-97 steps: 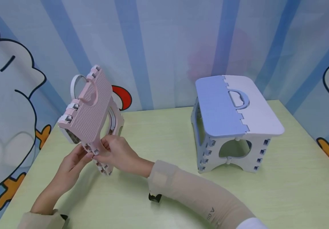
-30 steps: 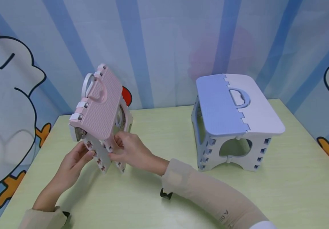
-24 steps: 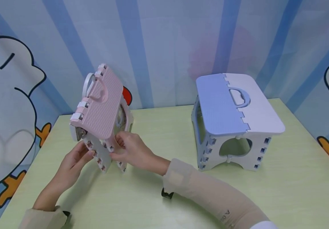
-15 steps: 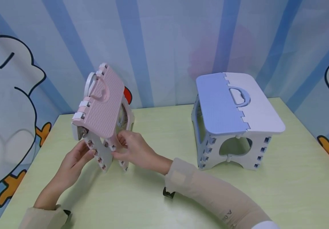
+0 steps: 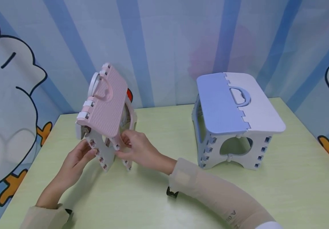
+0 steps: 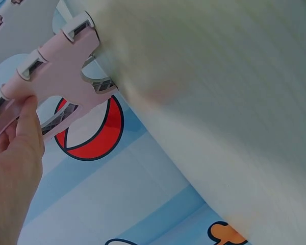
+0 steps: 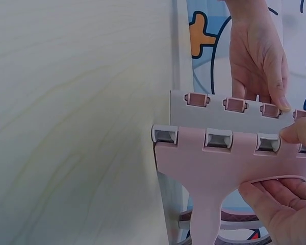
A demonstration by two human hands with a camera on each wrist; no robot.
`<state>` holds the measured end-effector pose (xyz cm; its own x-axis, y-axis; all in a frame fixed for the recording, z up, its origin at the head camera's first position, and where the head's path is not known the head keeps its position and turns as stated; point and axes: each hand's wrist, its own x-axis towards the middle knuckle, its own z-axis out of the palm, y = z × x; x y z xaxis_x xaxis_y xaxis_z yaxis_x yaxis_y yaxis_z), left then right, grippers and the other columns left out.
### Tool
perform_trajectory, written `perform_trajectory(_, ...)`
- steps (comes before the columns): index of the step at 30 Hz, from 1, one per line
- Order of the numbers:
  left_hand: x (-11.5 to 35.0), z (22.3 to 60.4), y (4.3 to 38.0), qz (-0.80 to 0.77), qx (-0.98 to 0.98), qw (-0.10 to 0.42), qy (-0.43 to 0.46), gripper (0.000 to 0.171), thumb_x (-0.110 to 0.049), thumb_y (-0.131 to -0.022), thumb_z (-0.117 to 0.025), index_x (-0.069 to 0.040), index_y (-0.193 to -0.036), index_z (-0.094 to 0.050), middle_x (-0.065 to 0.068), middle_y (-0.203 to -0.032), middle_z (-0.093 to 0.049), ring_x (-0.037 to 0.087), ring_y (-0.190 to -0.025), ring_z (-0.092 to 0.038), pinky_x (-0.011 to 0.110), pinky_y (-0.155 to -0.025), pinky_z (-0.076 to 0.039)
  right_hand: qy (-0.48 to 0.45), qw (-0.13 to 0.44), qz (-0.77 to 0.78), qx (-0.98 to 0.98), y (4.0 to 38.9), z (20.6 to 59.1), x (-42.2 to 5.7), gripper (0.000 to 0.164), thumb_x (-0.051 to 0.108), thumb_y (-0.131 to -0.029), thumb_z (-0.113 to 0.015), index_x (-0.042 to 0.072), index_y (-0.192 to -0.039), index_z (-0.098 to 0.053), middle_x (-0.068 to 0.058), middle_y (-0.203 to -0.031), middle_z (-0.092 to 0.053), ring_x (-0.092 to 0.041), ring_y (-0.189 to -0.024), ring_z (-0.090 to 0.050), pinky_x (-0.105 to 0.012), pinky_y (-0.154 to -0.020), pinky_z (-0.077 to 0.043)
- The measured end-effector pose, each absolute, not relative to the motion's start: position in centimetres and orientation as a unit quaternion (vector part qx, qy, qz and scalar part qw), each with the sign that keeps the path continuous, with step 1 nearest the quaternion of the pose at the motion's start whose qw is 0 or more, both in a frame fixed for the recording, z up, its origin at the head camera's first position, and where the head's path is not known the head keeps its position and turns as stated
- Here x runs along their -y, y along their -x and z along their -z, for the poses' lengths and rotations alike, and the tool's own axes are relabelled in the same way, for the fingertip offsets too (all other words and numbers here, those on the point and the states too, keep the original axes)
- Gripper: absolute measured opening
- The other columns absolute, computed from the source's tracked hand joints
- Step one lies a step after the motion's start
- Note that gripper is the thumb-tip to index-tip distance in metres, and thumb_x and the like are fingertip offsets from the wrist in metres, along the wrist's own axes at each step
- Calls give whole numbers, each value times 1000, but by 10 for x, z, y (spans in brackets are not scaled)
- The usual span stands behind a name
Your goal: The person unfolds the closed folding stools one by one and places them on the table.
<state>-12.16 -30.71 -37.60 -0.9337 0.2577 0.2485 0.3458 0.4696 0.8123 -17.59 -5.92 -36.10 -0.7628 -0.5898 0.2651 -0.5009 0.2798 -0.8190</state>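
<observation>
A pink and white folding stool [image 5: 104, 111] stands partly unfolded at the left of the table, its pink seat half sloping and its handle loops at the top ridge. My left hand [image 5: 74, 163] pinches the white leg panel by its edge, on the stool's left side. On the other side my right hand [image 5: 141, 149] grips the pink leg panel [image 7: 204, 163], with fingers through its cutout and the thumb on the edge. A gap shows between the two panels in the right wrist view. In the left wrist view, the left hand's fingers [image 6: 28, 125] curl at the pink panel's cutout.
A blue and white folding stool [image 5: 236, 117] stands fully unfolded at the right of the pale green table [image 5: 158, 190]. Behind the table hangs a blue striped backdrop [image 5: 167, 54] with cartoon figures.
My right hand has moved right with the pink leg panel, and the gap between the stool's two leg panels has widened. The stool has shifted right, more upright; the blue stool stays put.
</observation>
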Motion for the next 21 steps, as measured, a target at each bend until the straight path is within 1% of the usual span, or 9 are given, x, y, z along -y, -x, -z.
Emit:
perform_trajectory(4, 307, 375, 122, 483, 858, 42, 172, 49, -9, -107, -44, 0, -153, -31, 26, -144, -46, -10, -121, -47, 11, -93, -42, 341, 43, 489, -802, 175, 360, 57, 30, 12, -86, -79, 6, -109, -61, 2, -101, -63, -8, -93, -60, -22, -84, -54)
perform_trajectory(11, 308, 376, 122, 479, 862, 35, 162, 51, -12, -107, -46, -4, -155, -30, 22, -147, -46, -11, -122, -45, 11, -93, -42, 342, 40, 485, -804, 175, 359, 55, 29, 12, -86, -79, 5, -108, -61, 1, -100, -63, -10, -93, -61, -24, -84, -54)
perform_trajectory(17, 307, 376, 121, 474, 866, 34, 158, 51, -13, -107, -46, -6, -155, -30, 20, -147, -46, -10, -122, -45, 11, -93, -41, 341, 41, 487, -803, 174, 358, 52, 31, 12, -86, -79, 4, -110, -61, -1, -102, -64, -9, -94, -61, -24, -85, -55)
perform_trajectory(21, 307, 376, 121, 470, 868, 33, 155, 52, -15, -107, -46, -7, -156, -30, 19, -148, -46, -10, -123, -44, 10, -93, -41, 340, 43, 489, -802, 174, 358, 50, 30, 11, -86, -79, 4, -109, -61, -2, -102, -64, -10, -93, -61, -28, -84, -56)
